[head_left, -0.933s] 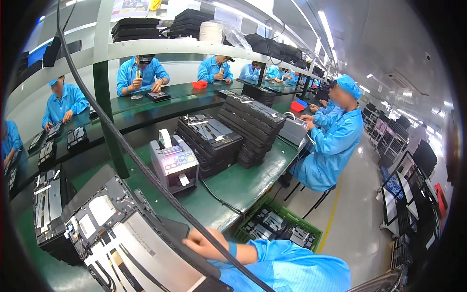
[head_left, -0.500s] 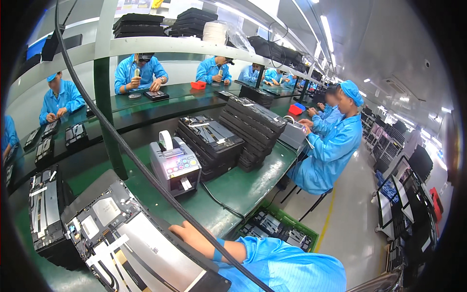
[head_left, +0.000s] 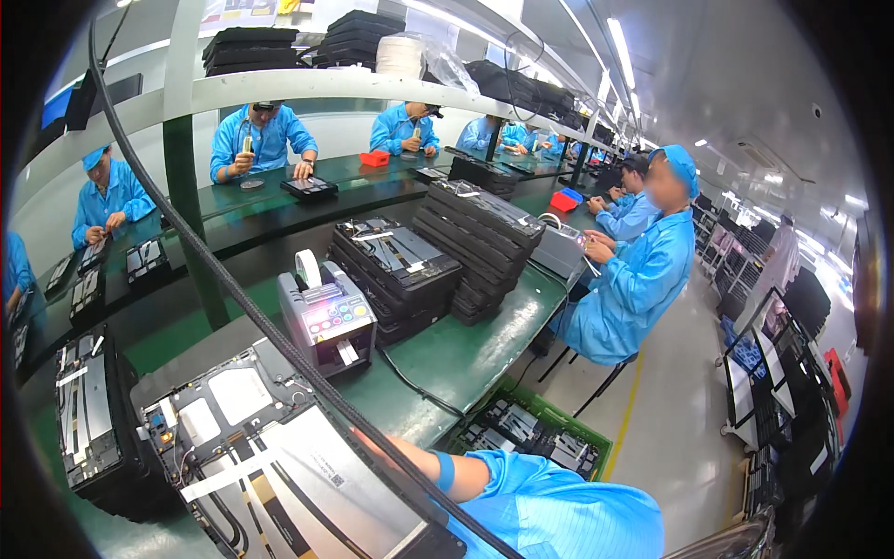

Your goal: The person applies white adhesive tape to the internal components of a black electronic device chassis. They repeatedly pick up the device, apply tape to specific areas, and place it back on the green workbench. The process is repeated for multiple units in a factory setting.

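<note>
A large opened tablet-like device (head_left: 321, 475) fills the lower left, with a silver battery plate, dark cables and a strip of white tape across it. Just beyond its right edge is my right hand (head_left: 374, 451), partly covered by the device and a black cable. Its fingers are hidden, so whether they grip that edge does not show. My right forearm, in a blue sleeve with a blue wristband (head_left: 446, 472), comes in from the lower right. My left hand is out of view. Further away stands a grey tape dispenser (head_left: 328, 312) with a white roll.
Stacked opened devices stand at the left (head_left: 88, 419) and beyond the dispenser (head_left: 396, 265). A black braided cable (head_left: 228, 279) hangs across the view. Below the table edge is a green crate (head_left: 535, 433) of parts. A co-worker in blue (head_left: 629, 289) sits at the right.
The opened device has shifted to the right and slightly up. My right hand has moved right with it, and its fingers, partly seen before, are now behind the device.
</note>
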Motion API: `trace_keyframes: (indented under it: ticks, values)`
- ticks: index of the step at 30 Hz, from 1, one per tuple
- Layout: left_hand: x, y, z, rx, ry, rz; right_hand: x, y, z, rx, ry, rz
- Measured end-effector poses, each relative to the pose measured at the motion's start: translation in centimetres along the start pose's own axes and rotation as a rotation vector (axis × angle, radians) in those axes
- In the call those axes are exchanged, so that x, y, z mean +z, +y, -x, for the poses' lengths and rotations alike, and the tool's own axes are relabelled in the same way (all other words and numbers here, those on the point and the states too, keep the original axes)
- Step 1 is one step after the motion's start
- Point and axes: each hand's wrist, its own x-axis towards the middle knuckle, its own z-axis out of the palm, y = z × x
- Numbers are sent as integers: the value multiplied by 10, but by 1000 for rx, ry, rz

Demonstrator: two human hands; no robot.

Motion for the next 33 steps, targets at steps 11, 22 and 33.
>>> trace_keyframes:
  ticks: [11, 22, 33]
  values:
    - [-8, 0, 0, 55, 41, -18, -22, 22, -23, -76, -241, -562]
    - [-22, -11, -7, 95, 121, -37, -43, 76, -48, 304, -105, -685]
    - [-29, -13, -16, 117, 148, -66, -43, 84, -55, 377, -155, -696]
